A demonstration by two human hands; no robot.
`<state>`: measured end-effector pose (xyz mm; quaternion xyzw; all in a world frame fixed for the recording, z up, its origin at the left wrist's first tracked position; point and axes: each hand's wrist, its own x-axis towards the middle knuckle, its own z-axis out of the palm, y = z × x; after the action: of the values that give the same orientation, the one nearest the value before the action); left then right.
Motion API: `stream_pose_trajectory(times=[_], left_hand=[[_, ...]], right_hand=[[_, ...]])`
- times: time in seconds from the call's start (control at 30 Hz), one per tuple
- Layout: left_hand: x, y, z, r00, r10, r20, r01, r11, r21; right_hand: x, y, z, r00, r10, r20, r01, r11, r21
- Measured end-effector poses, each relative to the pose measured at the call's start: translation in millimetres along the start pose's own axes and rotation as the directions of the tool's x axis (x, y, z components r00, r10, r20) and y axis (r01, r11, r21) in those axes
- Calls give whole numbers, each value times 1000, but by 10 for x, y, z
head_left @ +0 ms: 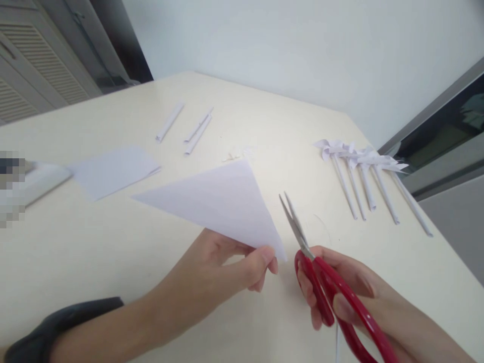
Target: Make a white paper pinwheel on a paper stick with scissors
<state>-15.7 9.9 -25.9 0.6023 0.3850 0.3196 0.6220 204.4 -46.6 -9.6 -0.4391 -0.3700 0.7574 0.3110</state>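
Observation:
My left hand (242,267) pinches a white triangle of paper (219,201) by its lower edge, near the right corner. The paper is held up over the table, and its other fingers are partly hidden behind it. Just to the right, my right hand (340,287) grips scissors (313,262) with red handles. Their metal blades point up and away, parted slightly at the tips, beside the paper's right edge and apart from it. A thin white strip (338,343) shows below the scissors handles.
Several paper pinwheels (363,156) on rolled sticks lie at the right. Rolled paper tubes (198,131) lie toward the back, with small scraps (238,154) nearer. Flat paper sheets (117,169) rest at the left, beside a white object (45,179). A wall (302,50) borders the table (113,237).

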Motion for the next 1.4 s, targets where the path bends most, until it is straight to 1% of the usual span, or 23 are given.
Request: stream_pose_trajectory(times=[0.07, 0.13, 0.17, 0.2, 0.27, 0.33, 0.37, 0.4, 0.47, 0.57, 0.63, 0.7, 0.8, 0.9, 1.0, 1.07, 1.1, 1.17, 1.2, 1.23, 1.3, 1.4], left_hand=[[-19, -2, 5, 1000, 2, -31, -2, 1000, 28], [-31, -7, 6, 998, -10, -59, 13, 998, 62], [-33, -11, 6, 998, -14, -69, 19, 997, 78], [-33, -12, 7, 998, 0, -60, 5, 996, 86], [-28, -1, 17, 999, 22, -49, -17, 995, 99], [-23, 40, 42, 999, -5, -52, 11, 993, 114], [-23, 72, 60, 996, -48, -78, 57, 991, 120], [-24, 108, 79, 991, -94, -93, 105, 988, 117], [-29, 180, 115, 984, -153, -95, 163, 981, 105], [-36, 253, 146, 981, -174, -88, 180, 981, 72], [-39, 277, 155, 980, -179, -85, 182, 983, 34], [-44, 290, 161, 977, -199, -74, 199, 980, -4], [-58, 301, 171, 969, -236, -71, 234, 972, -35], [-73, 299, 180, 969, -236, -69, 236, 972, -20], [-79, 289, 186, 973, -226, -56, 226, 974, 12], [-79, 284, 191, 971, -230, -64, 231, 973, 17], [-79, 282, 194, 971, -229, -72, 231, 973, 14], [-80, 280, 200, 971, -223, -88, 225, 974, 16], [-82, 279, 202, 971, -219, -92, 221, 975, 18], [-84, 278, 202, 972, -215, -90, 218, 976, 23], [-88, 278, 201, 972, -217, -85, 220, 975, 27], [-93, 281, 196, 970, -230, -82, 233, 972, 35]], right_hand=[[-1, 44, 72, 999, 33, 43, -34, 999, 34], [0, 82, 120, 995, 75, 70, -78, 996, 34], [3, 102, 132, 995, 72, 71, -74, 997, 32], [6, 125, 136, 996, 54, 77, -56, 998, 27], [11, 186, 124, 996, -30, 89, 31, 999, -9], [7, 262, 100, 988, -89, 126, 96, 994, -55], [3, 305, 91, 988, -93, 127, 103, 992, -77], [-1, 349, 86, 991, -91, 99, 100, 991, -85], [-2, 441, 90, 995, -77, 66, 83, 991, -103], [22, 578, 118, 999, -49, 5, 50, 992, -118], [41, 635, 138, 999, -5, -48, -1, 991, -133], [46, 638, 156, 999, 4, -53, -11, 991, -130], [28, 561, 180, 999, -49, 15, 51, 991, -127], [4, 481, 199, 996, -69, 58, 76, 987, -138], [-12, 448, 210, 997, -61, 50, 68, 986, -153], [-18, 446, 207, 998, -50, 24, 53, 980, -192], [-21, 448, 203, 998, -53, 30, 58, 980, -190], [-23, 459, 190, 993, -106, 48, 113, 981, -160], [-23, 468, 183, 991, -107, 78, 118, 980, -158], [-23, 480, 175, 994, -93, 65, 104, 976, -192], [-18, 511, 158, 993, -99, 58, 109, 972, -207], [-6, 557, 125, 995, -98, 36, 103, 979, -177]])
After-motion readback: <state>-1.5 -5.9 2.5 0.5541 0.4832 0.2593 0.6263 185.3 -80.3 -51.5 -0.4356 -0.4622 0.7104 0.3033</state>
